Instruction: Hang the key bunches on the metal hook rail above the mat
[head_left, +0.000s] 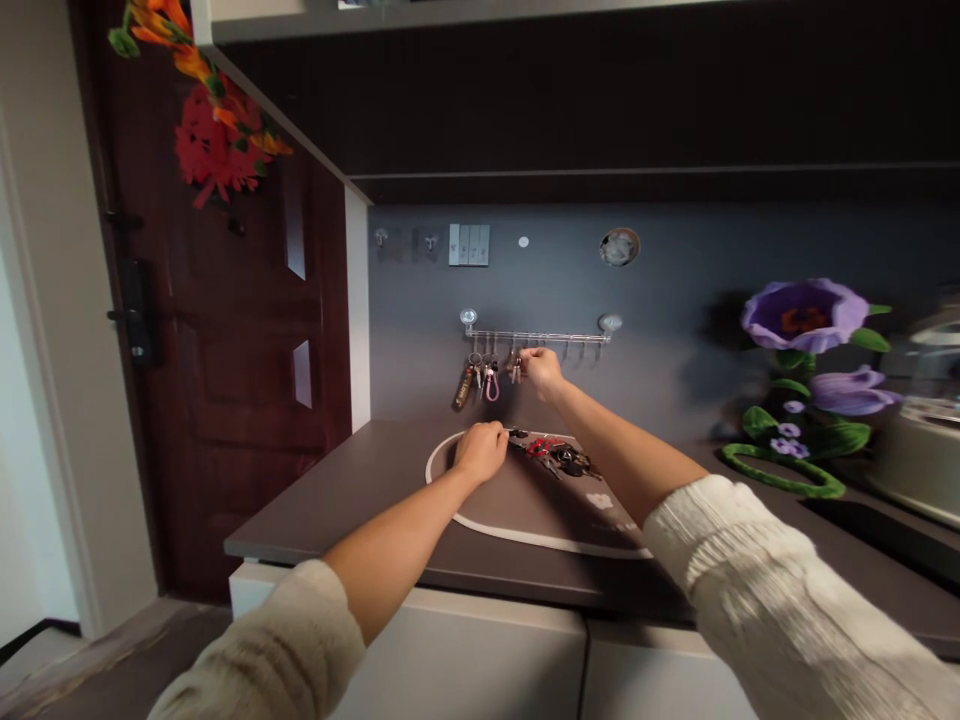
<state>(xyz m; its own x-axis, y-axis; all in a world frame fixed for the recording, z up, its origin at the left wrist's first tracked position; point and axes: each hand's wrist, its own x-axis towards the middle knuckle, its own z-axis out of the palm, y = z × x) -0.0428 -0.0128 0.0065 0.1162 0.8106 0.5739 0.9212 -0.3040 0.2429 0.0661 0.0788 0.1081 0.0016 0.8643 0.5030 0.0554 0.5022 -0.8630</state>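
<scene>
A chrome hook rail (538, 335) is fixed to the grey wall above a dark counter. Two key bunches (477, 378) hang from its left hooks, one with a brown fob, one with a pink loop. My right hand (540, 370) is raised to the rail, fingers pinched on a small key bunch (515, 368) at a hook. My left hand (481, 450) rests closed on an oval brown mat (525, 500), gripping the end of a key in a pile of keys (555, 456) with red and black fobs.
A dark red door (225, 350) stands at the left with red and orange flowers at its top. Purple artificial flowers (806, 380) stand on the counter's right, beside a pale appliance (919, 440). Wall switches (469, 244) sit above the rail.
</scene>
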